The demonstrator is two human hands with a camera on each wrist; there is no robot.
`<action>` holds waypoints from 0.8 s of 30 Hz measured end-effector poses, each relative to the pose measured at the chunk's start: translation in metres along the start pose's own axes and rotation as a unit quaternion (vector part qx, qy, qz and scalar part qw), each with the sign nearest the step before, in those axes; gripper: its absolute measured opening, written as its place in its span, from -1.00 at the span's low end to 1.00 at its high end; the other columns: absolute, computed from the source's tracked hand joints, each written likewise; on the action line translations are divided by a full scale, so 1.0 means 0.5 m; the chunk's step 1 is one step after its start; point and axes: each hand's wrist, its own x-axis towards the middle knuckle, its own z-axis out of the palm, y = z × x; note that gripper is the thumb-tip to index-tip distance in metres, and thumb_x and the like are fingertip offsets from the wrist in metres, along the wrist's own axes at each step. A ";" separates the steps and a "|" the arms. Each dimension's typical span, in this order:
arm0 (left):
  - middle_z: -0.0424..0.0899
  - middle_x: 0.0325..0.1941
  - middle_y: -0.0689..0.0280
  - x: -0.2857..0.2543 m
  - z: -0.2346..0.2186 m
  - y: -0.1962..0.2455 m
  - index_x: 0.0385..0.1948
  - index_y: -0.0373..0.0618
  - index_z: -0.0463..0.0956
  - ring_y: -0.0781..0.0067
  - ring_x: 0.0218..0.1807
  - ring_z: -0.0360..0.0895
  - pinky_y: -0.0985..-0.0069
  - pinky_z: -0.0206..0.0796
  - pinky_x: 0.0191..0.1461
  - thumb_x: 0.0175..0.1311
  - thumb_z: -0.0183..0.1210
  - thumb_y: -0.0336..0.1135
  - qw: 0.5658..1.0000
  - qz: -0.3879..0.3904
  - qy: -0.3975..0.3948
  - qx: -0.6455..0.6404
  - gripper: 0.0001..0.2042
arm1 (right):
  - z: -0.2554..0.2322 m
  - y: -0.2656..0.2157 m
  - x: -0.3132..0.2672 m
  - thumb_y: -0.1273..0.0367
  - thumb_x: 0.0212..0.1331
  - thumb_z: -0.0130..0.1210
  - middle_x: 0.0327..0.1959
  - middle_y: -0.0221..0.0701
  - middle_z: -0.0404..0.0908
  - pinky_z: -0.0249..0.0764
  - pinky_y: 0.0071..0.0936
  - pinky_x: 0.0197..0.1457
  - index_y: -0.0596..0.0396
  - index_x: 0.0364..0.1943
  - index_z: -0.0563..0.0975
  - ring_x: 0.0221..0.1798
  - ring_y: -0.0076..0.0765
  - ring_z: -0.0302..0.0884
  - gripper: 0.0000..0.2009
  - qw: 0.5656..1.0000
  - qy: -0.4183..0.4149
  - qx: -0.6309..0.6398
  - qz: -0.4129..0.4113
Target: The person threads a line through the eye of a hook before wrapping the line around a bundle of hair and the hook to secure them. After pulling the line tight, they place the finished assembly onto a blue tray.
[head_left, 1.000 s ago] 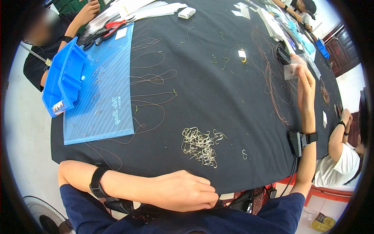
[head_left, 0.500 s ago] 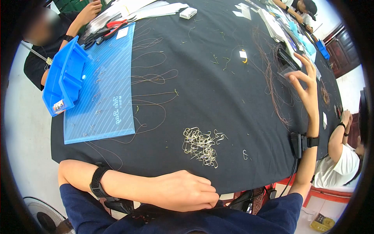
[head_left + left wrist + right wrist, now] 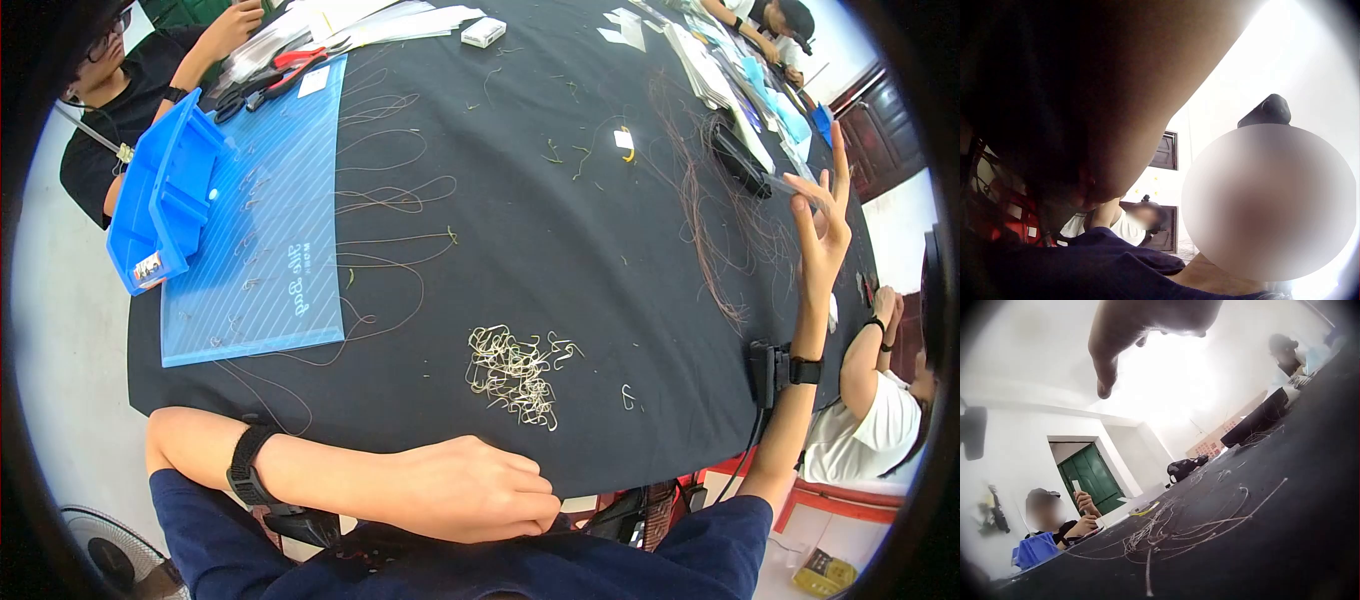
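Note:
Far out on the right, my right hand (image 3: 824, 238) has one finger stretched upward. Its thumb and another finger are at a small clear plastic piece (image 3: 776, 184), beside a black case (image 3: 738, 158). The right wrist view shows my hand (image 3: 1150, 319) above the table, without the plastic. At the near table edge my left hand (image 3: 485, 492) rests knuckles up, fingers bent under and palm hidden. Beyond it lies a pile of gold fishing hooks (image 3: 512, 375), with a single hook (image 3: 628, 397) to its right.
A blue file bag (image 3: 270, 230) carries hooks with trailing lines, a blue bin (image 3: 165, 200) and red-handled pliers (image 3: 285, 72). Tangled brown line (image 3: 700, 210) lies near my right arm. A white box (image 3: 484, 33) and papers (image 3: 400, 25) lie farther back; other people sit around.
My right hand has moved to the right, the clear plastic piece shifting with it, and one finger has straightened upward. More of the black case shows. My left hand has stayed put.

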 end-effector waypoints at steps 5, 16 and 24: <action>0.45 -0.51 0.39 0.000 0.000 -0.001 -0.41 -0.06 0.45 0.41 -0.34 0.50 0.44 0.40 -0.41 0.24 0.12 -0.31 1.000 0.003 -0.004 0.004 -0.91 | -0.009 -0.019 0.005 0.11 0.09 0.19 0.41 -0.21 0.17 -0.12 0.26 0.42 -0.14 -0.32 0.71 0.50 -0.01 -0.04 -0.78 0.986 -0.079 0.144 0.033; 0.46 -0.50 0.39 0.000 -0.003 0.000 -0.41 -0.07 0.46 0.40 -0.33 0.50 0.43 0.41 -0.41 0.25 0.12 -0.31 1.000 -0.002 -0.008 -0.005 -0.91 | -0.019 -0.042 0.017 0.24 0.08 0.14 0.31 -0.12 0.33 -0.17 0.01 0.48 0.01 -0.43 0.68 0.47 -0.06 0.03 -0.81 0.971 -0.214 0.097 0.036; 0.46 -0.49 0.38 0.000 -0.001 -0.002 -0.40 -0.07 0.46 0.40 -0.33 0.51 0.44 0.39 -0.41 0.25 0.12 -0.31 1.000 0.004 -0.001 -0.010 -0.91 | 0.000 -0.032 0.007 0.14 0.03 0.17 0.32 -0.07 0.27 -0.24 0.14 0.45 -0.05 -0.45 0.67 0.49 0.00 -0.06 -0.78 0.978 -0.153 0.139 -0.023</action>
